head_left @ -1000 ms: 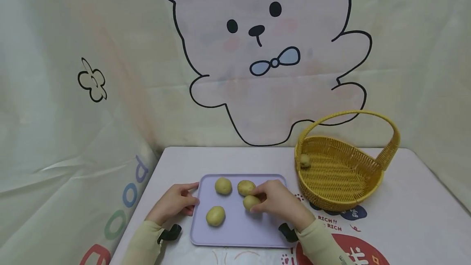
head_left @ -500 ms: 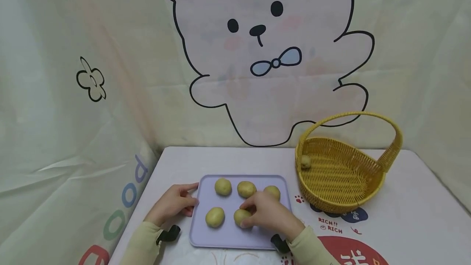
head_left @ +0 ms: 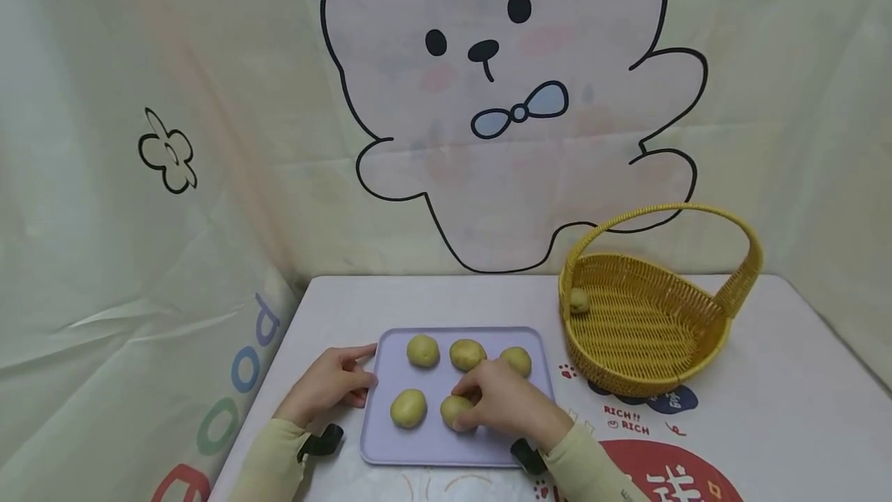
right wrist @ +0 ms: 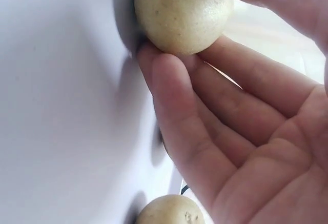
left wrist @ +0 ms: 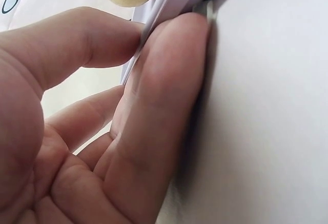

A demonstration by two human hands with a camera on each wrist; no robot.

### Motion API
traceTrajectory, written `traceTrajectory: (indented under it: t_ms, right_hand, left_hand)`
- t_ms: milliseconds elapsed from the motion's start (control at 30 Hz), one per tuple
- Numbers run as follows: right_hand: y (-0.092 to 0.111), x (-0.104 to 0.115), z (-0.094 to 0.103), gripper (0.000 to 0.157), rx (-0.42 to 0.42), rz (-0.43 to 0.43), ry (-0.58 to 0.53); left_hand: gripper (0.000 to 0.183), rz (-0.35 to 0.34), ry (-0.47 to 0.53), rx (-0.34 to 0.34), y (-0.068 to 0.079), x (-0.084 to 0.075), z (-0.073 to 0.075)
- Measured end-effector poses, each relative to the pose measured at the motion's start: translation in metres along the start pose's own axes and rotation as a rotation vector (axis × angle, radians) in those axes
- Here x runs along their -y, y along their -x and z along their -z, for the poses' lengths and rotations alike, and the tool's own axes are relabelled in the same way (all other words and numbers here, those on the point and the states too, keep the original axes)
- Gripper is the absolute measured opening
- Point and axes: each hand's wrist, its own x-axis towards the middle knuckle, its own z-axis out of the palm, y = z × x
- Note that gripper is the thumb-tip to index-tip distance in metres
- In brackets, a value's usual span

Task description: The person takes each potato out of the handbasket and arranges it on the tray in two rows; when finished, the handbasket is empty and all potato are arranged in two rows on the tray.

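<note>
In the head view, a lilac tray (head_left: 446, 452) holds several potatoes. My right hand (head_left: 512, 401) holds one potato (head_left: 456, 412) at the front middle of the tray, pinched between thumb and fingers (right wrist: 177, 88). Seen from the right wrist, this potato (right wrist: 182, 14) sits against or just above the tray surface. Left of it lies another potato (head_left: 408, 408). Behind them is a row of potatoes: left (head_left: 423, 350), middle (head_left: 468, 355), right (head_left: 516, 361). At the tray's left edge my left hand (head_left: 331, 383) grips the rim, with a finger (left wrist: 169, 75) low against the table.
A yellow wicker basket (head_left: 630, 390) with a tall handle stands right of the tray, a small potato (head_left: 579, 300) inside at its left. The white table (head_left: 432, 300) bears printed red and blue patterns at the right. A cartoon-printed curtain (head_left: 334, 231) hangs behind.
My right hand has moved the potato left and nearer, to the front middle, then stayed there. The back right potato has come into sight. My left hand has kept its place.
</note>
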Motion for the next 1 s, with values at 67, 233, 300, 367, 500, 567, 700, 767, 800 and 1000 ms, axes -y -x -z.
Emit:
traceTrajectory:
  t_ms: [67,233,300,367,500,567,700,767,800,1000]
  right_hand:
    - [0.000,0.001,0.002,0.037,0.000,-0.003,-0.007]
    - [0.001,0.001,0.003,0.035,0.004,0.004,-0.019]
    - [0.001,0.000,0.003,0.035,0.003,0.000,-0.018]
    - [0.001,0.000,0.003,0.034,0.001,-0.006,-0.017]
    - [0.002,-0.001,0.004,0.032,-0.001,-0.018,-0.027]
    - [0.002,-0.001,0.005,0.030,-0.006,-0.020,-0.030]
    - [0.001,-0.003,0.006,0.028,-0.005,-0.038,-0.028]
    - [0.002,-0.003,0.006,0.028,0.002,-0.044,-0.031]
    - [0.002,-0.003,0.006,0.029,0.006,-0.046,-0.036]
    - [0.012,-0.002,0.021,0.038,-0.002,-0.024,-0.073]
  left_hand:
    - [0.073,0.003,-0.004,-0.003,-0.001,0.000,0.000]
    - [0.073,0.009,-0.001,-0.012,-0.001,0.000,0.001]
    - [0.073,0.005,0.002,-0.010,0.000,0.001,0.001]
    - [0.073,0.001,0.004,-0.004,-0.001,0.001,0.001]
    - [0.073,0.001,0.009,0.002,-0.001,0.000,0.001]
    - [0.073,0.001,0.011,0.003,-0.002,-0.002,0.001]
    - [0.074,0.004,0.008,0.012,-0.003,-0.004,0.001]
    - [0.074,0.009,0.006,0.015,-0.003,-0.003,0.002]
    - [0.074,0.012,0.007,0.017,-0.003,-0.003,0.002]
    - [0.076,0.013,-0.004,0.021,-0.002,0.000,0.002]
